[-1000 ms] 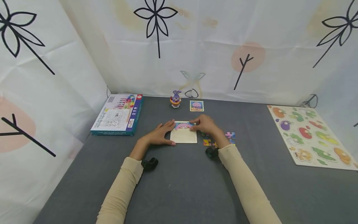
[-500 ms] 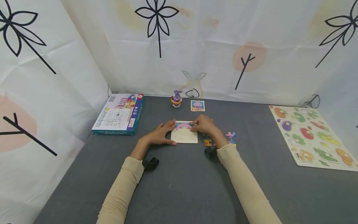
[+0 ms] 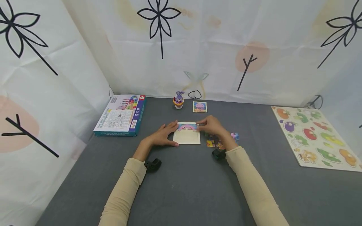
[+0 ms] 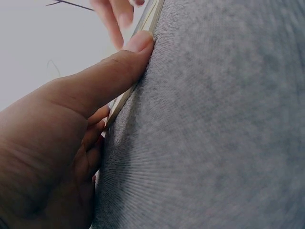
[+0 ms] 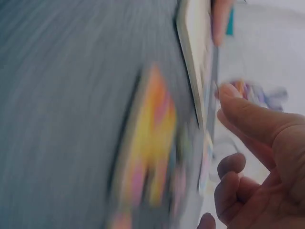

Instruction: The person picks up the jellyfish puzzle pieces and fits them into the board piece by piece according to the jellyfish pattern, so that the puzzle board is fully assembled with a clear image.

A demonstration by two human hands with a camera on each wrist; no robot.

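Observation:
A small cream puzzle tray [image 3: 186, 137] lies on the table, its top strip filled with puzzle pieces [image 3: 186, 126] that show a pink face on blue. My left hand [image 3: 161, 135] holds the tray's left side, thumb on the near edge and fingers toward the far corner. My right hand [image 3: 212, 125] is just off the tray's upper right corner, thumb and forefinger close together; no piece shows between them in the right wrist view. Under that wrist lie several loose puzzle pieces [image 3: 210, 143], blurred yellow and orange pieces [image 5: 155, 138] in the right wrist view.
Behind the tray stand a purple rabbit figure [image 3: 178, 99] and a small picture card [image 3: 200, 107]. A flat box [image 3: 120, 116] lies at the back left. On the right is a large board [image 3: 316, 138] with fruit and vegetable pictures. White cloth hangs behind the grey table [image 3: 183, 188].
My right hand has drawn back to the right from the top strip of pieces, uncovering more of its right end. The left hand stays at the tray's left side.

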